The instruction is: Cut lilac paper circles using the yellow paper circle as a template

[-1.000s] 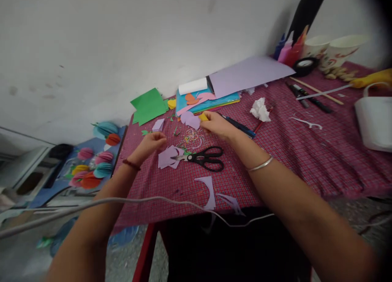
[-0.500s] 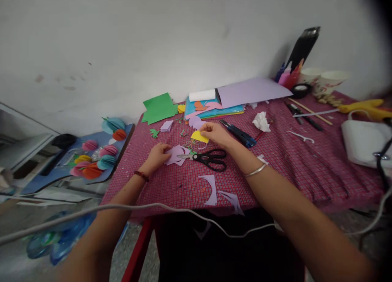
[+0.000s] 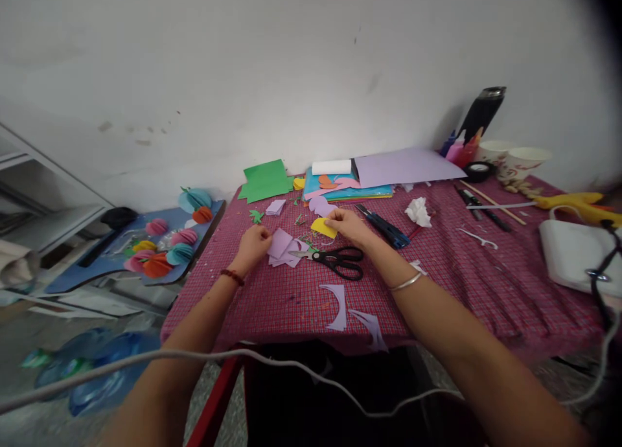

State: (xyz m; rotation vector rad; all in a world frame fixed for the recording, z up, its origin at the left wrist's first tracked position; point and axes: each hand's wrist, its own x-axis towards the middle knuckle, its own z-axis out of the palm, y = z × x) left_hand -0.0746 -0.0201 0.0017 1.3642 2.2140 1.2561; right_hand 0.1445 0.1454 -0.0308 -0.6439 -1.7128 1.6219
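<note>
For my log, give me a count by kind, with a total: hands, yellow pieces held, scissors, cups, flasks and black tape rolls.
Hands (left hand, right hand): 2
Yellow piece, held in the right hand: 1
Scissors: 1
Cups: 2
Flask: 1
Black tape roll: 1
Total: 8

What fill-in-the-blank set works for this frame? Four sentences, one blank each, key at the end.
1. The right hand holds a piece of paper coloured ____.
2. The left hand is at the lilac paper; the scissors overlapping that paper have ____ handles.
3. The number of paper cups standing at the back right is ____.
4. The crumpled tissue is coloured ____.

Missing words: yellow; black; two; white.
</note>
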